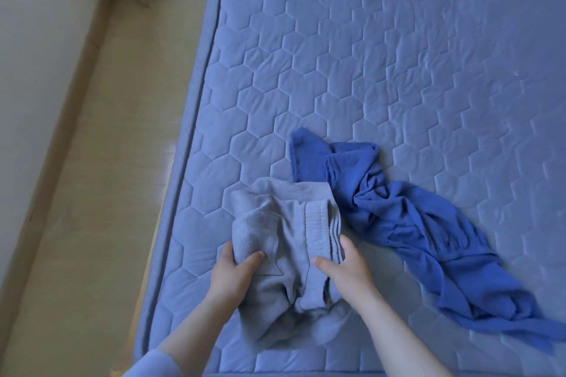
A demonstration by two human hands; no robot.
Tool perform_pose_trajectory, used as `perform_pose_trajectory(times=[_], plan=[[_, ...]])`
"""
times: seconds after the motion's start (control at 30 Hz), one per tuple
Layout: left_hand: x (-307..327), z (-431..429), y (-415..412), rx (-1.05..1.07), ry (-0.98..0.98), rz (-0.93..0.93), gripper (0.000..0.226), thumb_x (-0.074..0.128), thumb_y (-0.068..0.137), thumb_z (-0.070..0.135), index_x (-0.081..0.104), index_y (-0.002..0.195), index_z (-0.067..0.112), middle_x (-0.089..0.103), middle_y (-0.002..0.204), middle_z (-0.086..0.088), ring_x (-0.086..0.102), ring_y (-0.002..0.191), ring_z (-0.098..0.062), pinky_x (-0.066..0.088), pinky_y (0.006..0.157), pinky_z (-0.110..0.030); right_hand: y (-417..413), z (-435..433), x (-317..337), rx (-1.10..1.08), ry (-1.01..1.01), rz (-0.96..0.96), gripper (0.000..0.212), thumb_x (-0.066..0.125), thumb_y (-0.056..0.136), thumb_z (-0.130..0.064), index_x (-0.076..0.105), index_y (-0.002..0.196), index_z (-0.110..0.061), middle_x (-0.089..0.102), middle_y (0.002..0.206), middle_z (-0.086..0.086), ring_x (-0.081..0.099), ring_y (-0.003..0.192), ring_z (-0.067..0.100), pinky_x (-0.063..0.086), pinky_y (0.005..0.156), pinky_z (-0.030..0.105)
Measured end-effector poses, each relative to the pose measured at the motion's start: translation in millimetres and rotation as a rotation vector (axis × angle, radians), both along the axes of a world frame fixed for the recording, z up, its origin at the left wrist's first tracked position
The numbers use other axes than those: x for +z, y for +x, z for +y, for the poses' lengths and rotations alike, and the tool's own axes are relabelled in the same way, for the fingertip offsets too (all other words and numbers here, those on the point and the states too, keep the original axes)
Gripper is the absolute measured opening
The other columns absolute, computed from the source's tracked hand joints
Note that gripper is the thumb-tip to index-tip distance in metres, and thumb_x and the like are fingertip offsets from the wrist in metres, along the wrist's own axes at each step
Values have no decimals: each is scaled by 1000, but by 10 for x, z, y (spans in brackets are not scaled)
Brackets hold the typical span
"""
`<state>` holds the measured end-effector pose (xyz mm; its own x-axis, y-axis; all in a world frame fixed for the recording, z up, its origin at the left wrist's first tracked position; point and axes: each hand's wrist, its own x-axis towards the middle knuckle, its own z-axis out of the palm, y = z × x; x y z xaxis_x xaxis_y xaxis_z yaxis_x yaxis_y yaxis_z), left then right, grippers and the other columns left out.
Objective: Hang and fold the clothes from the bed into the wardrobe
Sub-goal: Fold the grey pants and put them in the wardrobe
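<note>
two hands, left [233,269] and right [346,266], grip grey garment [275,217] (blue garment [398,208] touching) on mattress [398,55].

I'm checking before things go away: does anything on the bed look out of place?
The blue garment lies crumpled on the mattress, not folded. The left hand and right hand grip the grey garment. Nothing looks torn or spilled.

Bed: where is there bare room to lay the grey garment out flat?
The far half of the mattress, beyond the blue garment, is bare. A narrower bare strip runs between the grey garment and the mattress's left edge. It is crowded near you: left hand and right hand grip the grey garment beside the blue one.
</note>
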<state>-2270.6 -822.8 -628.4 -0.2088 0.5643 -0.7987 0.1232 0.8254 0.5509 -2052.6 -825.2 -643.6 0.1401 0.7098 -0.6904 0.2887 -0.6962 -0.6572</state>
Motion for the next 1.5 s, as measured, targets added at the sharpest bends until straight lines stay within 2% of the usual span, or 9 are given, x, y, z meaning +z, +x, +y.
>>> perform_pose_trajectory(times=[0.1,0.27,0.53,0.63,0.77,1.1,1.27,1.4,1.5], plan=[[396,26,-125,-31,93,-7,26,69,85,27,55,106,33,67,98,8,64,87,-8,49,66,-25,-95,-15,389,-40,71,-23,38,75,78,-11,61,105,-33,71,99,-19,66,93,-1,50,81,20],[1165,19,-423,-88,243,-16,24,70,84,27,56,102,32,68,95,9,65,85,-8,48,63,-23,-351,-83,1213,-51,215,-49,36,77,77,-15,63,106,-29,71,105,-13,65,99,8,51,93,34],[2592,-65,-942,-244,534,-67,23,73,81,30,56,94,39,68,93,14,65,79,0,46,59,-17,-831,-517,2764,-153,460,-85,36,77,78,-21,63,109,-31,70,100,-21,64,96,-2,47,79,18],[3157,-119,-1042,-305,649,-101,24,73,80,33,55,94,43,67,91,17,64,74,5,46,56,-13,-947,-720,3337,-206,556,-95,39,77,79,-20,62,114,-28,71,104,-16,65,98,2,50,85,24],[3896,-196,-1006,-377,790,-153,27,72,80,35,57,101,40,68,97,13,65,87,-8,50,68,-26,-965,-1008,4076,-271,703,-107,36,76,80,-19,62,111,-31,70,102,-18,65,94,-4,47,73,11],[5436,-825,-111,-563,1052,-347,24,73,80,37,57,96,44,68,96,15,65,90,-6,51,71,-27,-307,-2115,5598,-419,982,-177,45,74,82,-16,61,123,-30,71,111,-15,66,103,3,51,88,27],[5840,-1493,655,-668,1103,-466,37,73,69,47,58,102,46,70,97,16,67,92,-6,54,76,-29,328,-3022,5989,-493,1072,-262,47,75,82,-18,60,124,-33,70,110,-21,65,98,-4,50,85,22],[6099,-2099,1347,-755,1122,-549,44,74,77,42,56,117,40,68,105,15,65,97,-7,53,78,-28,906,-3796,6232,-568,1094,-342,51,76,81,-19,59,127,-31,70,113,-17,66,104,3,50,92,32],[6253,-2524,1832,-811,1130,-612,40,75,79,40,56,114,42,68,106,14,65,97,-7,54,79,-29,1285,-4325,6382,-621,1128,-385,50,75,81,-16,59,125,-30,71,112,-17,66,103,3,50,90,30]])
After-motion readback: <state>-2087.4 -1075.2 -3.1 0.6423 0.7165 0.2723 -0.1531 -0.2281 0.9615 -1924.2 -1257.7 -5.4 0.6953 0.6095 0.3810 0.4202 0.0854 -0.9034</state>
